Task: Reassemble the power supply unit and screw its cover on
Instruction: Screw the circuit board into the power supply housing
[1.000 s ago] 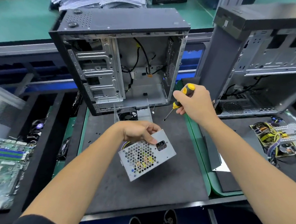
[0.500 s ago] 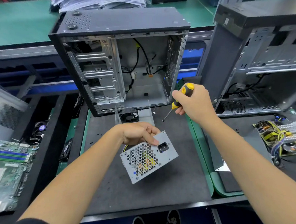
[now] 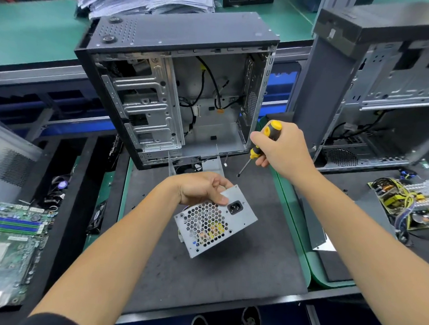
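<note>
Power supply unit (image 3: 214, 222) over mat (image 3: 227, 271) centre, held by left hand (image 3: 201, 189). Right hand (image 3: 282, 149) with screwdriver (image 3: 262, 145) toward mat's back-right. Open case (image 3: 177, 89) on mat's back edge. Second case (image 3: 383, 92) to the right, motherboard (image 3: 5, 245) far left, loose circuit board (image 3: 404, 201) far right.

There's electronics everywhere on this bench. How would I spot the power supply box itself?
Start at the open black computer case standing mid-bench, then drop to the dark grey mat before it. There the left hand grips a small silver metal box, the power supply. Unlike the bare circuit boards around, it has a honeycomb grille and a black socket.
</note>
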`<state>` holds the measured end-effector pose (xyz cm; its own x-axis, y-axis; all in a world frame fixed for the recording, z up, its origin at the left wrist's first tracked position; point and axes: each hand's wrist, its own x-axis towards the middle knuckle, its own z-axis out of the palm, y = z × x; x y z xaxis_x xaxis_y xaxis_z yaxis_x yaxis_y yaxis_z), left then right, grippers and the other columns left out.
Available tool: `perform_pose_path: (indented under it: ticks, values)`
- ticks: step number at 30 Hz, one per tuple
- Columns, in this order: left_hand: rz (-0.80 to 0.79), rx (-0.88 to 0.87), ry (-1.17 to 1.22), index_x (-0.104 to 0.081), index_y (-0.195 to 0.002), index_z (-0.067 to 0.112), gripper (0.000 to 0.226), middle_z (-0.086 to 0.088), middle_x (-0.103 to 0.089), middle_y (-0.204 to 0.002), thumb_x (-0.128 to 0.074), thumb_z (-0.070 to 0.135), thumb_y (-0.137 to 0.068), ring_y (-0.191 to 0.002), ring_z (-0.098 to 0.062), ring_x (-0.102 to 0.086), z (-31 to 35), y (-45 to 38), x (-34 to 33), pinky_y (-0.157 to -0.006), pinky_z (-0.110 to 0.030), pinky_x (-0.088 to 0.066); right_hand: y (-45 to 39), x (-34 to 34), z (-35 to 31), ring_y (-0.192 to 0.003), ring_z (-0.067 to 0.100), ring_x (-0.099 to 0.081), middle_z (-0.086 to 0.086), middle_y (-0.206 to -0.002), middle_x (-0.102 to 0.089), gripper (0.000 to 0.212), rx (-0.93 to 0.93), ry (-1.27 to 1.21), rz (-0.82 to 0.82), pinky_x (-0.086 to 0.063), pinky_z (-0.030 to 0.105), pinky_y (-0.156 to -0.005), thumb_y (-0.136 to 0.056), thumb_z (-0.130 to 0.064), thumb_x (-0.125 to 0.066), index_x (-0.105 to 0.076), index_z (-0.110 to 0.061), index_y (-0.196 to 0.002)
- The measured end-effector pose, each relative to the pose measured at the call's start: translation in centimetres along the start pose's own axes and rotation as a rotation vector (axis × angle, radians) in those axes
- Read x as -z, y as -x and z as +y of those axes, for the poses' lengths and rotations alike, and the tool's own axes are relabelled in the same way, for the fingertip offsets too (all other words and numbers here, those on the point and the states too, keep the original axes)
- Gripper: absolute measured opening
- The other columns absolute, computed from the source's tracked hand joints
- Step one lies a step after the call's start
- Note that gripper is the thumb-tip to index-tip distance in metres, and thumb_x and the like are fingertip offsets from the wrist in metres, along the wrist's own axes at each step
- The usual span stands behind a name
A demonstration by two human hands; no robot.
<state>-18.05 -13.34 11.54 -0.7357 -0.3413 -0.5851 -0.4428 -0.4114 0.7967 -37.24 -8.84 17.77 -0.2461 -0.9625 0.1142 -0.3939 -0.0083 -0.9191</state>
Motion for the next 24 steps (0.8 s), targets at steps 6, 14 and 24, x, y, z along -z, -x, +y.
perform_pose_path:
  ticks: [6, 14, 24]
  values:
    - [-0.005, 0.032, -0.047, -0.058, -0.109, 0.000, 0.029, -0.010, -0.071, -0.081, -0.051, -0.016, -0.086, -0.077, -0.021, -0.068, 0.6, -0.2, -0.1, -0.078, -0.033, -0.052, 0.3, 0.1, -0.9, -0.046, 0.017, -0.063, 0.016, -0.063, -0.066, 0.026, 0.044, 0.020, 0.012, -0.047, 0.020, -0.041, -0.085, -0.016, -0.062, -0.055, 0.008, -0.076]
    - [0.138, 0.071, -0.115, -0.052, -0.114, 0.001, 0.025, -0.020, -0.058, -0.101, -0.044, -0.011, -0.094, -0.091, -0.031, -0.056, 0.9, -0.4, -0.2, -0.079, -0.037, -0.047, 1.5, 0.8, -1.0, -0.044, 0.026, -0.064, 0.014, -0.057, -0.063, 0.022, 0.021, 0.064, -0.028, -0.048, 0.026, -0.040, -0.077, -0.016, -0.059, -0.052, 0.003, -0.068]
    - [0.159, 0.048, -0.060, -0.050, -0.117, 0.004, 0.026, -0.022, -0.057, -0.111, -0.045, -0.009, -0.094, -0.101, -0.032, -0.055, 0.4, -0.9, 0.2, -0.090, -0.041, -0.044, 2.6, 0.1, -1.1, -0.042, 0.012, -0.061, 0.022, -0.068, -0.063, 0.024, 0.037, 0.166, -0.111, -0.048, 0.021, -0.041, -0.083, -0.017, -0.060, -0.053, 0.005, -0.074]
